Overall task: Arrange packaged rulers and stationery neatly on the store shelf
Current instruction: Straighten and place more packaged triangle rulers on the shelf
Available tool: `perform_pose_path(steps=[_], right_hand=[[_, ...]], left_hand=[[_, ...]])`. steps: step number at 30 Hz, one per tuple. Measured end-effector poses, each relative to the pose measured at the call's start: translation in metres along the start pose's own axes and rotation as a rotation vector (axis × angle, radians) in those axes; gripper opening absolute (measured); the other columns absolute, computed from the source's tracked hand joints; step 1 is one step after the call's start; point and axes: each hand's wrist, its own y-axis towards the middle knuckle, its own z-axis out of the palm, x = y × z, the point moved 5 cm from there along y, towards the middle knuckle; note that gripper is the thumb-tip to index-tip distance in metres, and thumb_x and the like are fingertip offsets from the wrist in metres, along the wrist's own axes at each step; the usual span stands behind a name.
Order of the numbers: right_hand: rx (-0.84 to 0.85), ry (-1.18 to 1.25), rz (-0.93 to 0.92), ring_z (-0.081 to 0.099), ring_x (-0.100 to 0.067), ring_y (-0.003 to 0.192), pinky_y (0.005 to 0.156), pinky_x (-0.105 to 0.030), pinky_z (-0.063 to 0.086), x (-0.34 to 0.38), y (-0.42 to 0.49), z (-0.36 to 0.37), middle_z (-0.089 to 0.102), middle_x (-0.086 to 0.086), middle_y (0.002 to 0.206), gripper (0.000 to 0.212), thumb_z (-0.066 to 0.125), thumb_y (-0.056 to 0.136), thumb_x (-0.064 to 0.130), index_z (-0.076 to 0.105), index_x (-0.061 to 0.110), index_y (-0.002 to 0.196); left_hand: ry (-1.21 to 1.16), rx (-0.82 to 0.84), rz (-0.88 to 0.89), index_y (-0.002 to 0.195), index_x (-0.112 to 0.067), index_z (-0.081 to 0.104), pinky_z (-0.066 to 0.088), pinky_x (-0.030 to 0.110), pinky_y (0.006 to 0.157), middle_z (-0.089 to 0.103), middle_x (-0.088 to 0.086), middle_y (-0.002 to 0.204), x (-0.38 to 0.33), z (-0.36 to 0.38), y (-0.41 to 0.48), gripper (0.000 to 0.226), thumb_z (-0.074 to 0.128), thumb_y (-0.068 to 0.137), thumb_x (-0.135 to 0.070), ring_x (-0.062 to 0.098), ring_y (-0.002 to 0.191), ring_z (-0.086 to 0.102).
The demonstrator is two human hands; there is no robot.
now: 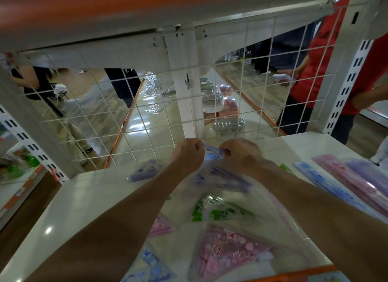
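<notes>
Both hands reach to the back of the white shelf (88, 197). My left hand (188, 153) and my right hand (241, 153) pinch the top edge of one clear packet with blue print (213, 153), holding it upright close to the wire grid (117, 122). More packaged ruler sets lie flat below my arms: a purple one (144, 170), another purple one (224, 180), a green one (220, 210), a pink one (226, 252) and a blue one (151, 267) at the front edge.
Stacks of blue (323, 183), pink (354, 183) and purple (371, 172) packets lie at the shelf's right end. An upper shelf (105, 19) hangs low overhead. Behind the grid stand a person in red (315, 71) and another person (31, 80).
</notes>
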Motion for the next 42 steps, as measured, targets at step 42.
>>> perform_pose_path(steps=[42], right_hand=[[0.099,-0.041,-0.007,0.049,-0.020,0.117,0.094,-0.023,0.034,-0.021,0.006,-0.009,0.056,0.001,0.125,0.026,0.048,0.096,0.026,0.058,0.023,0.119]], left_hand=[[0.199,0.237,-0.129,0.094,-0.008,0.069,0.043,0.027,0.070,0.068,0.013,0.099,0.018,0.007,0.029,0.017,0.068,0.079,-0.016,0.028,0.095,0.063]])
